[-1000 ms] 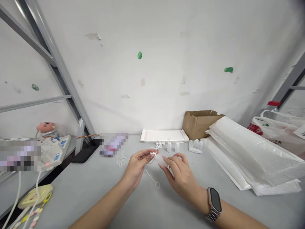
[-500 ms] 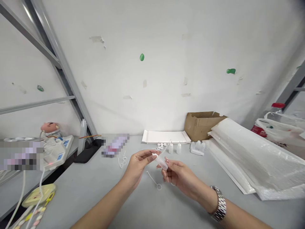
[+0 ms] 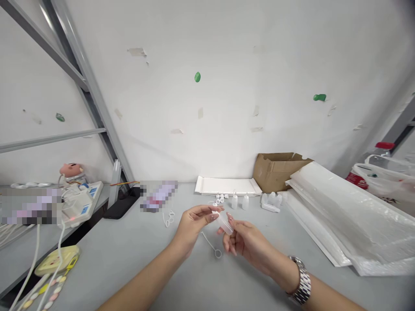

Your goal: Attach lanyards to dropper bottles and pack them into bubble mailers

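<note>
The head view is showing a small translucent white plastic bottle (image 3: 225, 224) sitting between both hands, on the near side of the open brown cardboard box (image 3: 275, 172) and to the person's left of it. Its long axis is slanting, neck end rising toward the left hand (image 3: 193, 223), base dipping rightward. That hand is pinching the neck end, fingertips nearly together; the right hand (image 3: 246, 238) is curling half-open, thumb and fingers touching the body.

The small bottle (image 3: 226, 224) is seen as translucent, smooth plastic. A matt grey finish is shown by the surface (image 3: 136, 259), dull brown cardboard by the box (image 3: 274, 175), shiny, wrinkled plastic by the packaging (image 3: 353, 216), polished metal by the watchband (image 3: 302, 280).
</note>
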A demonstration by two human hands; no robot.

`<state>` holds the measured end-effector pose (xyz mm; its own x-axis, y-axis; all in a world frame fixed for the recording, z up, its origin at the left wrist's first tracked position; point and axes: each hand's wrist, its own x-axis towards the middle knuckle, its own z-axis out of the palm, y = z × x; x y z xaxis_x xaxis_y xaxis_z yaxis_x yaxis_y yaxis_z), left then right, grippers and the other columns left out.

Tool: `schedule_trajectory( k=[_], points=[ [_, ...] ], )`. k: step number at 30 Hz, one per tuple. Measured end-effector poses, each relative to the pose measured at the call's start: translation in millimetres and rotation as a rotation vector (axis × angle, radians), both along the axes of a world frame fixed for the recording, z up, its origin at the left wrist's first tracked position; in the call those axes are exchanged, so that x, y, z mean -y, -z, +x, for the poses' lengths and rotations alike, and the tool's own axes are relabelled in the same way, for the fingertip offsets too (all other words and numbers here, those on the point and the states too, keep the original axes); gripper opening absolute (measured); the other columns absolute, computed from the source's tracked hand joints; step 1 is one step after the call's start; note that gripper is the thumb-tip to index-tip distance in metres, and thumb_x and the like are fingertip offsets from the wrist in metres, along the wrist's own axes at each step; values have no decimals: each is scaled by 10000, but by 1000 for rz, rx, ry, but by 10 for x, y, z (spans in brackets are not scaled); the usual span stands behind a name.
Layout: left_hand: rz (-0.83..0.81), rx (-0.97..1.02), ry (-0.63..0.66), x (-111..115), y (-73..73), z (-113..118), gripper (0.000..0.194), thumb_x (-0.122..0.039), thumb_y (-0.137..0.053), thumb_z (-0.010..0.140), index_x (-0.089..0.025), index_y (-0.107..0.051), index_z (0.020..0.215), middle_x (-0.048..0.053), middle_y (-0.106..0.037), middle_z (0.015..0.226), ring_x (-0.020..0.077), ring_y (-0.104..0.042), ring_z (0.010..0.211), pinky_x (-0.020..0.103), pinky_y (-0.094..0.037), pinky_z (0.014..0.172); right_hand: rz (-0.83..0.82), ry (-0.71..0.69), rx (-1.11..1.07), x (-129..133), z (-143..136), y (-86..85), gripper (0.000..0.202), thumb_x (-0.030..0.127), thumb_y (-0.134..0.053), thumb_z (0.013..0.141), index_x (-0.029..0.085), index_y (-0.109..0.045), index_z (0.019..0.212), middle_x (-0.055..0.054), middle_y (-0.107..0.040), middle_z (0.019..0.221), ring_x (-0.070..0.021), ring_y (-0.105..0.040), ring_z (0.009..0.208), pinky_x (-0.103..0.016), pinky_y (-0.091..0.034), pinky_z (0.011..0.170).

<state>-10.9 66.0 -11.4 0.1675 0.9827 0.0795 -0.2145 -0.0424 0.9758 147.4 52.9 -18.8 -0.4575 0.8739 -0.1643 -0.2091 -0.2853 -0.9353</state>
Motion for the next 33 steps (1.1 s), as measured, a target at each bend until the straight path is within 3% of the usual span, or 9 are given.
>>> schedule_trajectory(
  k=[5, 9, 11, 14, 17, 23, 25, 29, 33],
  points=[
    [-19, -17, -37, -9, 10, -5, 143, -264, -688, 677, -171, -678, 786, 82, -704, 946, 221, -583, 1003, 338, -392, 910, 178, 170, 134, 6, 14, -4, 375, 481, -719, 613, 164, -559, 734, 12, -602, 623, -106, -510, 527, -247, -354, 547],
    [2, -17, 33, -33, 30, -32, 121, -251, -680, 689, -176, -668, 784, 66, -704, 924, 199, -586, 980, 315, -392, 899, -1, -92, -83, -7, 39, 40, 365, 496, -619, 724, 136, -566, 689, 56, -487, 451, -52, -361, 389, -260, -360, 552],
    [5, -16, 48, -48, 41, -41, 113, -240, -679, 690, -175, -665, 782, 61, -704, 908, 193, -592, 959, 309, -397, 885, -44, -142, -103, -11, 35, 46, 414, 532, -571, 747, 119, -585, 722, 46, -495, 443, -57, -371, 374, -279, -376, 561],
    [8, -11, 9, -66, 61, -43, 114, -238, -681, 690, -176, -663, 782, 57, -699, 906, 187, -591, 950, 302, -400, 874, 89, 51, 73, -12, 21, 27, 409, 526, -635, 689, 135, -587, 798, 4, -590, 586, -107, -512, 492, -271, -368, 565],
    [13, 14, -14, -71, 74, -35, 111, -233, -686, 688, -179, -653, 780, 53, -696, 908, 185, -587, 957, 297, -404, 862, 189, 195, 172, -5, 19, 10, 351, 433, -741, 607, 156, -581, 753, 17, -592, 616, -111, -521, 547, -251, -349, 566],
    [13, 91, 40, -66, 47, -32, 145, -204, -705, 665, -182, -649, 797, 39, -707, 830, 165, -612, 891, 290, -410, 856, -132, -153, -257, 18, 28, 65, 296, 405, -666, 716, 116, -599, 701, 70, -444, 456, -45, -336, 395, -274, -379, 597],
    [13, 82, 41, -67, 39, -31, 143, -210, -707, 660, -180, -653, 789, 43, -710, 827, 169, -618, 872, 296, -417, 847, -163, -182, -270, 21, 19, 78, 343, 451, -643, 724, 111, -602, 743, 70, -445, 445, -51, -356, 377, -287, -387, 589],
    [16, 25, -54, -65, 47, -10, 166, -244, -715, 652, -178, -662, 795, 56, -711, 883, 193, -610, 921, 311, -420, 864, 81, 10, 21, 15, 13, 46, 411, 540, -613, 707, 134, -594, 767, 4, -571, 586, -111, -511, 500, -282, -393, 585],
    [6, 23, -124, -51, 57, 7, 261, -299, -677, 701, -188, -658, 938, 78, -658, 1093, 215, -539, 1091, 322, -368, 960, 283, 129, 187, 13, 30, -13, 405, 552, -596, 711, 156, -597, 801, 6, -570, 649, -124, -527, 560, -276, -402, 604]
  ],
)
